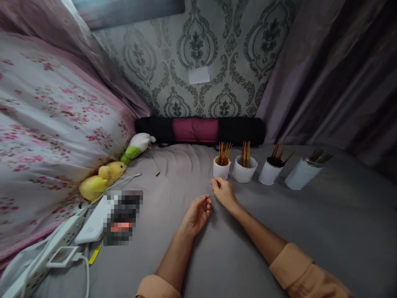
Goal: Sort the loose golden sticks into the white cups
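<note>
My right hand (226, 193) is just in front of the leftmost white cup (221, 171), its fingertips pinched together. Whatever they hold, if anything, is too small to make out. Lower and to the left, my left hand (197, 213) rests half-curled with the palm turned up, and no object shows in it. Thin orange-brown sticks (223, 154) stand in the leftmost cup. To its right follow a wider white cup (245, 170) with similar sticks, a white cylinder (269, 173) with a few dark-tipped sticks, and a taller white cylinder (301, 174) with darker sticks.
A small brown piece (157, 174) lies on the grey sheet (248, 248). At left are a power strip (66, 236), a white power bank (96, 221), cables, a pixelated item (123, 217) and plush toys (102, 180). A black and maroon roll (195, 130) lies along the wall.
</note>
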{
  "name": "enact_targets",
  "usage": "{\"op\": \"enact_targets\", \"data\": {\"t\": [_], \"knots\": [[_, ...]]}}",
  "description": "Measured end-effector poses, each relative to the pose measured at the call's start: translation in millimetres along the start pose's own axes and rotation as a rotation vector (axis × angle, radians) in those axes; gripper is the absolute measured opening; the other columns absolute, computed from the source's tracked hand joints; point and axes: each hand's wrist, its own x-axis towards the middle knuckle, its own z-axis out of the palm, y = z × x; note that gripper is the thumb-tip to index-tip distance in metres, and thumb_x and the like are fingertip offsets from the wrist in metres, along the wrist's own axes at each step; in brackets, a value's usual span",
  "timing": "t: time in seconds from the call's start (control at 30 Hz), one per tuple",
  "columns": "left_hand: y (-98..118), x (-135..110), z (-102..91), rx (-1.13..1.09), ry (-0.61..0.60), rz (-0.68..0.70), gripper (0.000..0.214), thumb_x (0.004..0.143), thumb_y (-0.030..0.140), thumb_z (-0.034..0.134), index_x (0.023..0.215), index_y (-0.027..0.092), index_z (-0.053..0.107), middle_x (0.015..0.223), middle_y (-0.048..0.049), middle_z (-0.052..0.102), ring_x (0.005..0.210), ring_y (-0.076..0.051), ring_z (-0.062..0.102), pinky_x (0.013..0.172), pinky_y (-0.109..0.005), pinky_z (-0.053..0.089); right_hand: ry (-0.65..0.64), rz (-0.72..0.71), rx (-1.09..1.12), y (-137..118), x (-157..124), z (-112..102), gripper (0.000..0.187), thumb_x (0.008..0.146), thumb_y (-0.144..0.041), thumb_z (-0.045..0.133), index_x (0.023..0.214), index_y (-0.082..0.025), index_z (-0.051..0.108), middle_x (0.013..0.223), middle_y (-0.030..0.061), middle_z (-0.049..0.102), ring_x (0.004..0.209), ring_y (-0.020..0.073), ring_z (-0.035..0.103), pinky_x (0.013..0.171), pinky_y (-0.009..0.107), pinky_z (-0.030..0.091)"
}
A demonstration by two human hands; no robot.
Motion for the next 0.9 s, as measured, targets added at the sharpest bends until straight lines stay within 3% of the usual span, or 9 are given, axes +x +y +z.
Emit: {"op": "enact_targets", "data": {"t": [0.4,0.9], "knots": [[4,2,-1.9,0.019,0.021,0.054,0.010,0.075,0.017,0.055,0.082,0.010,0.056,0.068,-0.0025,0.056,0.053,-0.005,0.049,0.048,-0.016,0.038,0.023,-0.008,-0.052,12,-10,10,0.030,0.085,-0.034,0.035,0.070,-0.020,0.057,0.066,0.0037,0.063,0.059,0.0153,0.055,0.058,0.023,0.036],[35,12,-4.1,0.224,0.283,0.154,0.005,0.075,0.010,0.048,0.078,0.011,0.052,0.060,-0.0004,0.053,0.044,-0.004,0.046,0.041,-0.016,0.034,0.034,0.000,-0.059,16,-10,12,0.030,0.085,-0.032,0.037,0.068,-0.018,0.057,0.062,0.0020,0.060,0.056,0.0123,0.052,0.057,0.021,0.033]]}}
